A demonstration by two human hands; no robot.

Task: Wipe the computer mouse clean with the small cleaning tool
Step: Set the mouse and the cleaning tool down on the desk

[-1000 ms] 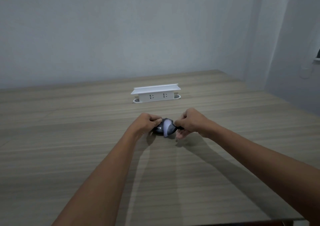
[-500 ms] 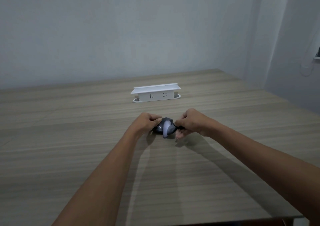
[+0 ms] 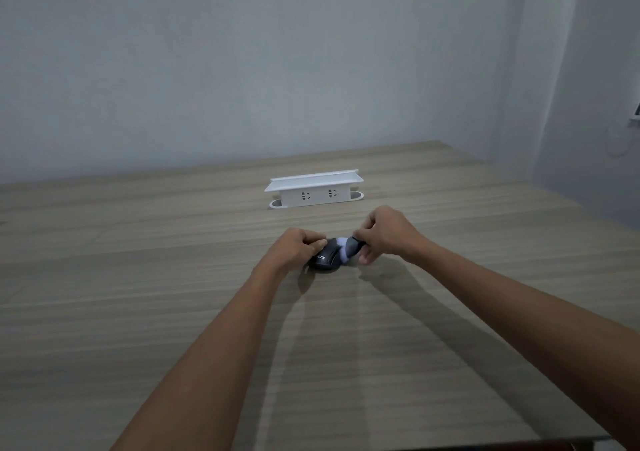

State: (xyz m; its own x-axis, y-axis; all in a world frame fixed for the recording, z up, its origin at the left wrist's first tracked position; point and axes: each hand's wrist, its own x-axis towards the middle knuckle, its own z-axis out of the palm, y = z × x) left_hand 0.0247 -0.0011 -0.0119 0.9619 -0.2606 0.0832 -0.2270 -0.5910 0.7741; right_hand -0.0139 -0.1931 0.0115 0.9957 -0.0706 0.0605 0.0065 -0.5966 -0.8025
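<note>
A black computer mouse (image 3: 325,260) with pale lettering lies on the wooden table (image 3: 138,277), near its middle. My left hand (image 3: 298,247) grips the mouse's left side and holds it down. My right hand (image 3: 384,232) pinches a small grey-and-white cleaning tool (image 3: 347,249). The tool's soft pale head rests on the mouse's right upper side. The far end of the mouse is hidden behind the tool and my fingers.
A white power strip with a shelf top (image 3: 314,190) stands on the table just beyond my hands. A pale wall rises behind the table. The table's right edge runs close to a corner, and its near edge lies at the bottom right.
My right hand and the tool have shifted slightly up and away over the mouse's right side, uncovering more of the mouse's near end. My left hand has stayed put.
</note>
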